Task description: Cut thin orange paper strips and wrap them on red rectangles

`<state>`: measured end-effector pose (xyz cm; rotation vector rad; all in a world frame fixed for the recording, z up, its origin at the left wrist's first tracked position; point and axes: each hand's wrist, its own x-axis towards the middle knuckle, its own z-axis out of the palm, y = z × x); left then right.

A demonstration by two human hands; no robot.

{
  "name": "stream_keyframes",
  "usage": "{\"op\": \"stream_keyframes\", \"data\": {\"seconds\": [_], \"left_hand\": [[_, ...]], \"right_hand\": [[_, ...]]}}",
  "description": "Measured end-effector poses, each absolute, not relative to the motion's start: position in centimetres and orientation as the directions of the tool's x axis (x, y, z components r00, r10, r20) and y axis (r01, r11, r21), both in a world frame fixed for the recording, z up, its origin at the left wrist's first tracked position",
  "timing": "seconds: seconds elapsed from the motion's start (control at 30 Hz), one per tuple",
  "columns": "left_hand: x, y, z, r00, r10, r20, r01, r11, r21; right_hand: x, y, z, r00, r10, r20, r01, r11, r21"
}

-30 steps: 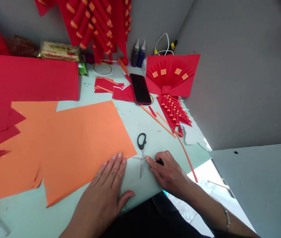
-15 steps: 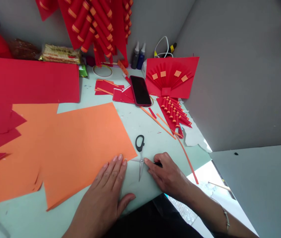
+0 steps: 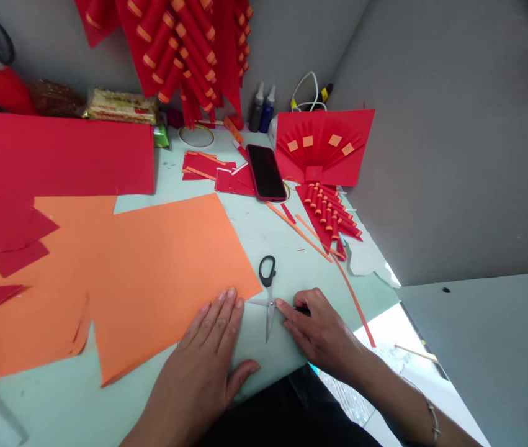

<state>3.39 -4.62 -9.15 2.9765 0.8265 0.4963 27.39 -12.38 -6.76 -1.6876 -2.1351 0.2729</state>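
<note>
Right hand [image 3: 319, 320] is gripping one black handle of a single pair of scissors [image 3: 270, 303], blades spread, right by the corner of the orange paper [image 3: 180, 254] on the tabletop [image 3: 254, 230]. Left hand [image 3: 203, 360] is flat, fingers together, over that paper's near edge. Also got one phone [image 3: 265, 172], two nozzle bottles [image 3: 256, 110] and four orange squares [image 3: 308, 141] on a red card [image 3: 357, 164]. Print on the snack packet [image 3: 121, 105]? Too small to read, sorry.

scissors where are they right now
In the head view, the scissors are just right of and below centre, in the right grip, beside the orange paper.
</note>
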Motion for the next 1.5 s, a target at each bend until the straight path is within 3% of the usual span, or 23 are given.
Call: {"op": "stream_keyframes", "data": {"seconds": [0.37, 1.5], "left_hand": [[2.7, -4.9, -9.3, 0.806, 0.523, 0.278, 0.526, -0.848, 0.069], [3.6, -4.9, -9.3, 0.789, 0.538, 0.298, 0.539, -0.838, 0.088]], "right_hand": [[27.5, -11.8, -7.0, -0.182, 0.950, 0.253, 0.884, 0.271, -0.380], [26.8, -12.7, -7.0, -0.135, 0.973, 0.188, 0.884, 0.203, -0.421]]}}
